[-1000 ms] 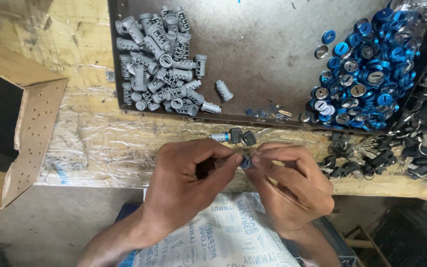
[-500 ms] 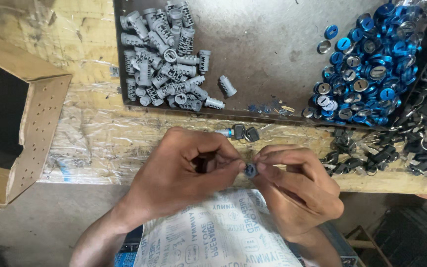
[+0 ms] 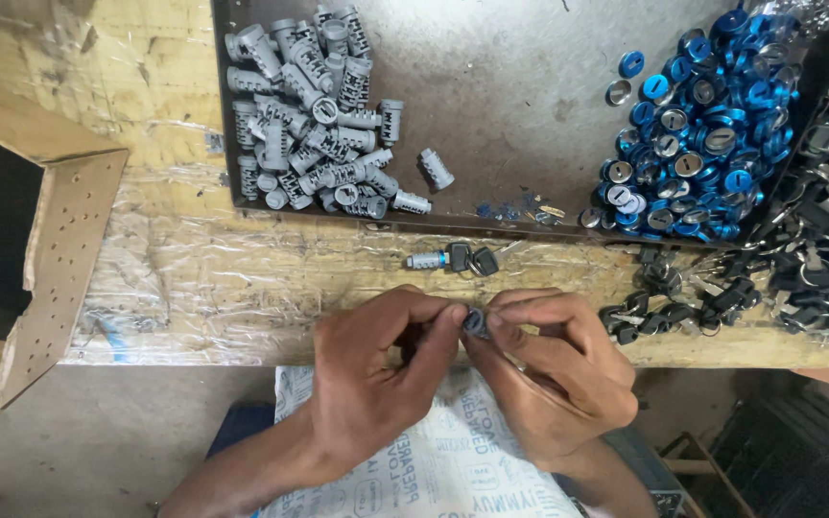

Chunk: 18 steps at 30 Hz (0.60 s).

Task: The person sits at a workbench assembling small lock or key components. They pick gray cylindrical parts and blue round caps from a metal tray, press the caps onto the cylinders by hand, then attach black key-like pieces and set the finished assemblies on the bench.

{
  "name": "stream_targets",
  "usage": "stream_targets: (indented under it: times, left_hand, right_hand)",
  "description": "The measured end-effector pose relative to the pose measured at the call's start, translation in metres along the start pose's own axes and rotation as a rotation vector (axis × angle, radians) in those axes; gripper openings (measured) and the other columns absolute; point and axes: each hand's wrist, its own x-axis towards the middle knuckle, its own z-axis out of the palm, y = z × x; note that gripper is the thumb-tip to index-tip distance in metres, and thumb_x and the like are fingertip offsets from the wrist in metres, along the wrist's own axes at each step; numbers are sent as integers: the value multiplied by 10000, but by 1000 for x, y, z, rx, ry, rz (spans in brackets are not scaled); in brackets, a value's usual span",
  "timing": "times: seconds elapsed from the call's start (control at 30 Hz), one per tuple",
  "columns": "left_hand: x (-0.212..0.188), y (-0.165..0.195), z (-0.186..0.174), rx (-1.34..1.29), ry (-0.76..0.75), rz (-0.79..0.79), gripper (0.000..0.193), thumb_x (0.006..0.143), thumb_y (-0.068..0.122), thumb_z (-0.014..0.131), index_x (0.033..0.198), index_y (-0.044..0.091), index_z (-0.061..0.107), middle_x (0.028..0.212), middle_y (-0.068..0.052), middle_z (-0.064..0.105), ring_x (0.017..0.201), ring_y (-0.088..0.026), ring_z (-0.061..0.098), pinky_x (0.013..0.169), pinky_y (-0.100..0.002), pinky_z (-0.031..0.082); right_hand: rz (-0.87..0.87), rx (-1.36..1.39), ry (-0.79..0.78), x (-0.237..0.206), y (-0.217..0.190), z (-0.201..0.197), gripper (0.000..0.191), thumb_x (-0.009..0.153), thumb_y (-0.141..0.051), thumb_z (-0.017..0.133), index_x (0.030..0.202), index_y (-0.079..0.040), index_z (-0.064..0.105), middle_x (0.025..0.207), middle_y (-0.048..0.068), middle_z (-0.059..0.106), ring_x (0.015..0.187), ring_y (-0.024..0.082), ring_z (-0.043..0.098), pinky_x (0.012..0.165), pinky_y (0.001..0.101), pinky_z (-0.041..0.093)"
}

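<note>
My left hand (image 3: 376,374) and my right hand (image 3: 554,369) meet at the near edge of a wooden bench, fingertips pinched together on one small dark lock part (image 3: 475,321) held between them. Most of that part is hidden by my fingers. Just beyond my hands on the bench lies a grey lock cylinder with black keys in it (image 3: 453,258). A dark metal tray (image 3: 530,105) holds a heap of grey lock cylinders (image 3: 319,125) on its left and a heap of blue-rimmed round caps (image 3: 698,144) on its right.
A pile of black-headed keys (image 3: 779,278) lies at the right of the bench. An open cardboard box (image 3: 31,249) stands at the left. Clear plastic sheeting (image 3: 203,278) covers the bench. A white printed sack (image 3: 434,460) rests on my lap.
My hands stay pinched together on the small part, with only slight finger shifts. The view has drifted a little.
</note>
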Motion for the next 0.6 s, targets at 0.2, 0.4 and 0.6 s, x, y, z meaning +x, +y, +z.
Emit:
stream_targets:
  times: [0.2,0.4,0.6]
  left_hand:
    - [-3,-5,0,-194,37,-147,88,973,17,731,890,5,706,673,24,649,577,-3,542,478,-206,402]
    - [17,-3,-26,-162,-213,-134,82,916,20,755,852,20,704,608,22,609,503,-26,481,426,-218,322]
    - [24,10,-41,73,-338,143,66,1000,22,702,978,-10,649,826,-65,643,696,-142,641,589,-294,485]
  right_hand:
    - [-37,-3,13,2,-2,1,277,743,144,873,902,31,676,1000,148,670,891,253,759,735,320,631]
    - [-89,-115,-44,1,-3,1,306,726,142,862,982,59,717,985,168,664,944,291,751,727,338,626]
    - [-141,-57,-70,-3,-3,2,285,760,162,844,990,72,703,999,174,644,950,305,759,699,321,646]
